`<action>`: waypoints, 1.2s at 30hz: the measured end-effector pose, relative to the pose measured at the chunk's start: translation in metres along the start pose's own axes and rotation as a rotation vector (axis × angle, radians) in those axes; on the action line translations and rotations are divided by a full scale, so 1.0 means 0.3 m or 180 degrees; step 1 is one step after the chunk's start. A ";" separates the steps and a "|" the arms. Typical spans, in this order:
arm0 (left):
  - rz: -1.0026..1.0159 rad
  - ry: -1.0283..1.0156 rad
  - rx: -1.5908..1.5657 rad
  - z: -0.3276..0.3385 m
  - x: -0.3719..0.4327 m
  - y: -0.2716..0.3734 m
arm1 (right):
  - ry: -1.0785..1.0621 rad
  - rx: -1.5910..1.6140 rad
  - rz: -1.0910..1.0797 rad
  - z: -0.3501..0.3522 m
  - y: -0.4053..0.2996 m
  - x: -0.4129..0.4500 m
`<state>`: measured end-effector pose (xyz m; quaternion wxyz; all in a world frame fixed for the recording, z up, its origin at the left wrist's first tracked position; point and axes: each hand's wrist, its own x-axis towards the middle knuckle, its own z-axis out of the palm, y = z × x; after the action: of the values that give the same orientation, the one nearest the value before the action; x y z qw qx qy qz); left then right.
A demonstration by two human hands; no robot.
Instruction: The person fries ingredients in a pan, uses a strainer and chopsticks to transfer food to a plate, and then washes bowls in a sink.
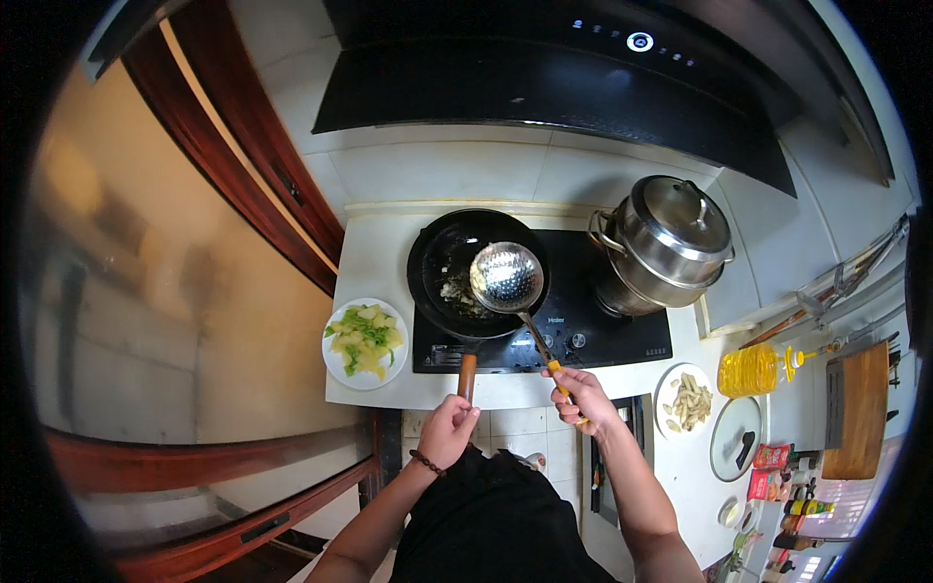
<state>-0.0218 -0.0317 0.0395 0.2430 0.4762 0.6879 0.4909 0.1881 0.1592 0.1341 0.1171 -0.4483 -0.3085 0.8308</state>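
A black wok (437, 240) rests on the left of the black glass hob (576, 291). My left hand (448, 430) grips the end of its wooden handle (467, 375). In my right hand (587, 401) is the yellow grip of a perforated metal skimmer (506, 277), whose bowl is over the right part of the wok. Small pale bits and liquid lie at the wok's bottom, partly hidden by the skimmer. A white plate (332, 372) with pale sliced vegetable and green pieces stands left of the hob.
A lidded steel steamer pot (667, 255) stands on the right burner. On the right counter are a plate (662, 419) of pale strips, an oil bottle (748, 369), a glass lid (729, 444) and seasonings. A black range hood (539, 91) overhangs the back; a wood-framed door (240, 160) is at left.
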 end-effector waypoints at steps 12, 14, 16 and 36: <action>-0.0268 -0.1733 -0.0750 0.391 -0.154 0.160 | 0.0167 0.1094 -0.0217 -0.398 0.232 -0.505; -0.0219 -0.2064 -0.0689 0.474 -0.184 0.188 | 0.0439 0.1245 -0.0341 -0.495 0.304 -0.616; -0.0159 -0.2378 -0.0623 0.562 -0.213 0.226 | 0.0880 0.1184 -0.0518 -0.555 0.332 -0.739; -0.0135 -0.3093 -0.0924 1.080 -0.436 0.443 | 0.3803 -0.2014 -0.1049 -1.197 0.735 -0.751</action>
<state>0.3495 0.0040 0.0131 0.6086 0.5969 0.4296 0.2981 0.6283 0.0268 0.0031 0.2551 -0.7886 -0.4825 0.2833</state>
